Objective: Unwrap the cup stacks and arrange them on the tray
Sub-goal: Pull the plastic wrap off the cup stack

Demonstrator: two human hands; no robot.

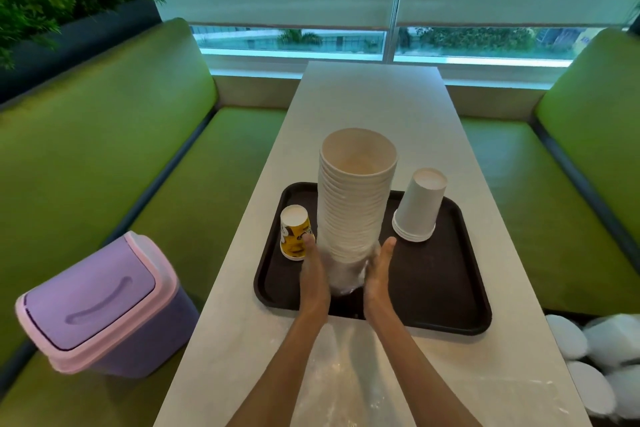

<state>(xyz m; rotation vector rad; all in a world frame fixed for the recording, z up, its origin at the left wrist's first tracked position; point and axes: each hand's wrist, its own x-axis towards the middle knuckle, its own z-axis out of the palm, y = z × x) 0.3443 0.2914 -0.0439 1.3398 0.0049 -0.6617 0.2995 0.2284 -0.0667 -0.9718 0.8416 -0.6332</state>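
**At the tray's near edge, the tall stack is almost out of its wrap**

In the middle of the dark tray [433,288], toward its near edge, a tall stack of white paper cups [356,198] stands mouth up. Clear plastic wrap [346,276] is bunched low around its foot. The left hand [313,277] and right hand [379,274] flank that foot, palms facing each other and fingers straight, pressed flat to the wrap and the lowest cups rather than curled round them.

I'd judge this to be the unwrapping step, nearly finished: the sleeve is down and only the base is still inside it. The next move likely calls for freeing the plastic from under the stack while keeping so tall a column upright.

By count, three stacks are on the tray. One is this tall one. One is a short stack of yellow printed cups [294,232], upside down by the tray's left edge and just beside the left fingertips. One is a short white stack [417,208], also upside down, at the far right corner. There is one tray, lying on the near half of the tabletop [374,97].

More clear film [346,378] lies at the tabletop's near edge. One lilac swing-lid bin [100,305] sits on the left bench. At least four white bundles [588,357] lie on the right one; what they are I cannot tell.
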